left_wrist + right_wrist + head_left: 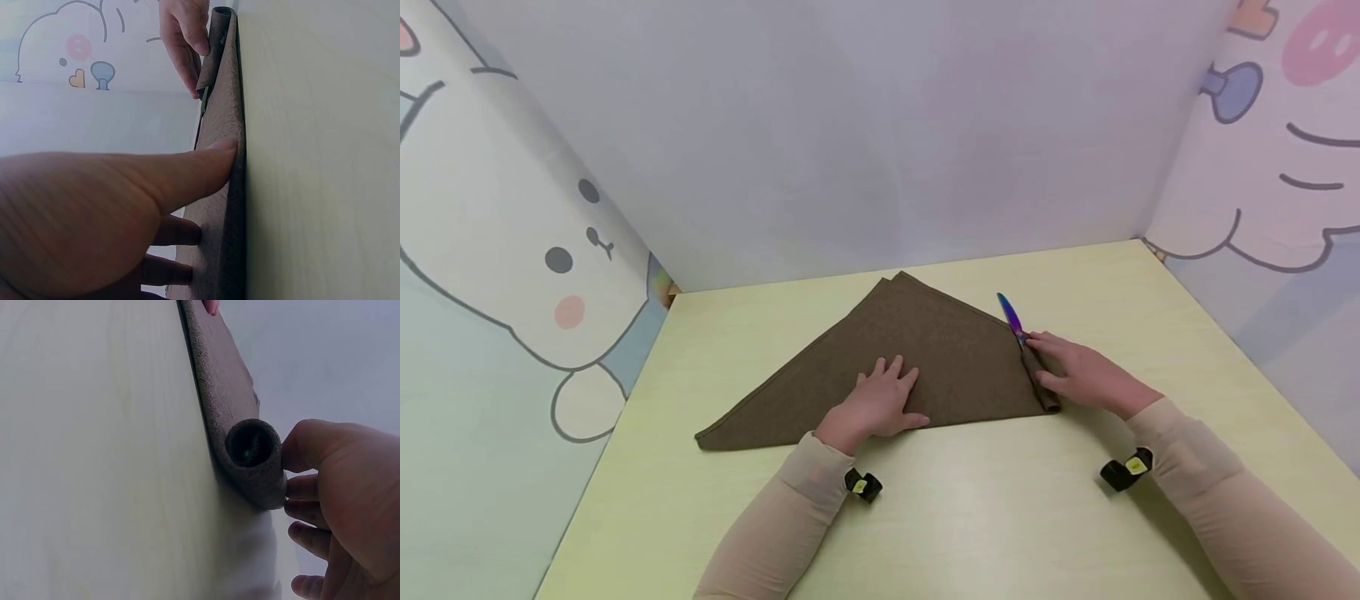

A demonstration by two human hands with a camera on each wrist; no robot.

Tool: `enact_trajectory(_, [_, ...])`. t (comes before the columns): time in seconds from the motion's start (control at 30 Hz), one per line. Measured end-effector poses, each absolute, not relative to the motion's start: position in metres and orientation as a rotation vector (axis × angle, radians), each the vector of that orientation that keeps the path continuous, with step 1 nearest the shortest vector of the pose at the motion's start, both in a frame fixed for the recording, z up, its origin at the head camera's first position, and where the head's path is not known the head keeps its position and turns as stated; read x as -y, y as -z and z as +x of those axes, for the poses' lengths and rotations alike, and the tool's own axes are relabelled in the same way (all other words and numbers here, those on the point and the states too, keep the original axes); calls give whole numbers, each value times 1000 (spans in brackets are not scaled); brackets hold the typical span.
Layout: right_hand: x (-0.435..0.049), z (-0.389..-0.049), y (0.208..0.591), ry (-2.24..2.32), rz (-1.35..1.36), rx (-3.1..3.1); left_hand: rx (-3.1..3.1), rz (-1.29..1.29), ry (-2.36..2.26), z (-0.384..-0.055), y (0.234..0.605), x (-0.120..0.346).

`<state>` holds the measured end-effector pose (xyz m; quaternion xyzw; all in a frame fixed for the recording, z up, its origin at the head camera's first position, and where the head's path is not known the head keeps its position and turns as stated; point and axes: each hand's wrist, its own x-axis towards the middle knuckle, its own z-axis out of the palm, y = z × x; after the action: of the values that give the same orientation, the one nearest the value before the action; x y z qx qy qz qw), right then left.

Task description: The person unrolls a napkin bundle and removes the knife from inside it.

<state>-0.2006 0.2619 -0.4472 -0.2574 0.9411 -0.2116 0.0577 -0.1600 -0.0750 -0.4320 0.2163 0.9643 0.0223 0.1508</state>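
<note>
A brown cloth, folded into a triangle, lies on the table with its peak at the back. Its right corner is turned over into a small roll, whose hollow end shows in the right wrist view. From the roll's far end sticks the shiny blue-purple blade of a knife; the rest of it is hidden in the cloth. My left hand rests on the middle of the cloth, fingers spread, thumb near the front edge. My right hand touches the roll's outer side with thumb and fingertips.
The pale wooden table runs back to a plain whitish wall covering. Printed cartoon panels stand at the left and right sides. Black wrist cameras sit by both sleeves.
</note>
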Motion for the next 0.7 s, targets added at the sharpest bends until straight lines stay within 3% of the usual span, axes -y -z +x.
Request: enact_trajectory(0.7, [-269,-199,447,658,-738,-2836,-2773,621,-69,-160,430,75])
